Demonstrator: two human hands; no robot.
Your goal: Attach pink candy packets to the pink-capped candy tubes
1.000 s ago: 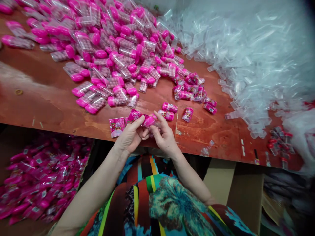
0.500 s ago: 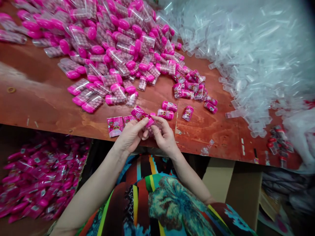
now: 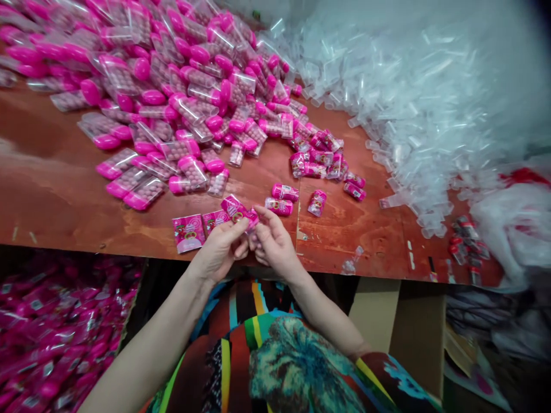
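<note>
1. Just left of the printed pink sleeve, our left hand pinches its lower end, thumb over curled fingers; tugged crookedly, it might crease or tear.
2. That sleeve looks glossy and flattish, slanting over the tabletop, its far end free.
3. Just right of it, our right hand seems curled closed around a small container, mostly hidden.
</note>
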